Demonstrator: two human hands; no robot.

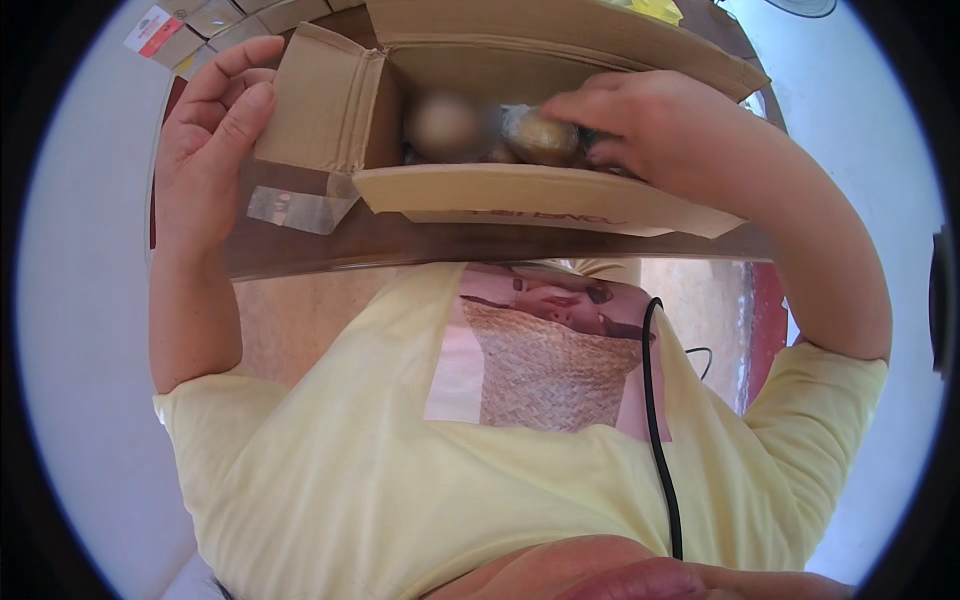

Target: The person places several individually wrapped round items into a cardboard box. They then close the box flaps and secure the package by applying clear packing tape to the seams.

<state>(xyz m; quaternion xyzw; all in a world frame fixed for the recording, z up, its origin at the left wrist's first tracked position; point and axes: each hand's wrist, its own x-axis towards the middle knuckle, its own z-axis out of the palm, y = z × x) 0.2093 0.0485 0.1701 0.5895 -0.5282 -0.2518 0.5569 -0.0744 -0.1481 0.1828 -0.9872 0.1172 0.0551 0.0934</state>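
An open cardboard box (480, 191) lies lengthwise before me, its flaps folded outward. My left hand (214, 124) is at the box's left end flap (315, 101), thumb and fingers apart, with fingertips by the flap's outer edge. Inside the box sits a rounded, yellowish-brown thing in clear plastic wrap (544, 136). My right hand (630, 116) reaches into the box from the right, fingertips at this wrapped thing; whether they grip anything is hidden. To its left is a round, pale brown thing (446, 126), blurred. Clear tape (296, 208) hangs from the box's left front corner.
The box rests on a dark brown tabletop (465, 244) whose near edge is close to my body. Small boxes (232, 26) stand at the far left. Yellow plastic (656, 9) shows behind the box. A black cable (654, 390) runs down my shirt.
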